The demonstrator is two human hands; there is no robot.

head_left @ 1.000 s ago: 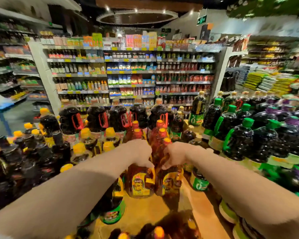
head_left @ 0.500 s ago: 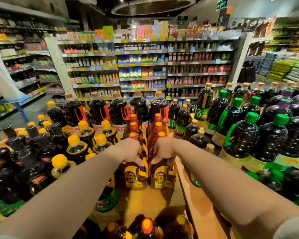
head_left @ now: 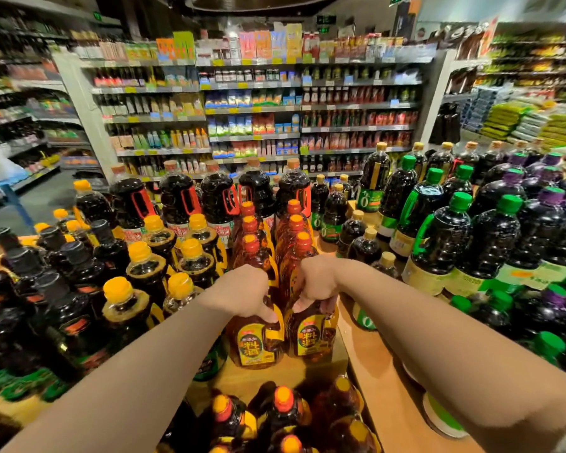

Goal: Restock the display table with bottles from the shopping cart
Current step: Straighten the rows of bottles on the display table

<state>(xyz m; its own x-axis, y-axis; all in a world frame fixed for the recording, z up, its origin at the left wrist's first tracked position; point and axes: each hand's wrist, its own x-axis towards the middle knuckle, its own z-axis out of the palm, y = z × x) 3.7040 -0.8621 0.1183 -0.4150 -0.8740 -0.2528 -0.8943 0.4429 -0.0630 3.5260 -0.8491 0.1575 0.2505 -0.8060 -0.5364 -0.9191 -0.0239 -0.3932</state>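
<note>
The left hand point(head_left: 242, 294) grips one amber bottle point(head_left: 255, 341); the right hand point(head_left: 314, 282) grips its neighbour point(head_left: 312, 335). Both stand upright, touching, on the counter point(head_left: 376, 371), directly under the hands.

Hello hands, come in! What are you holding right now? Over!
Left hand grips left amber bottle; right hand grips right amber bottle. Both stand on the wooden table, front of their rows. Nothing blocking.

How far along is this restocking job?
Done: two rows of amber bottles already stand on the display table. In hand: the left hand and right hand each grip another amber bottle at the rows' front. Left: more red-capped bottles wait at the bottom of the view.
</note>
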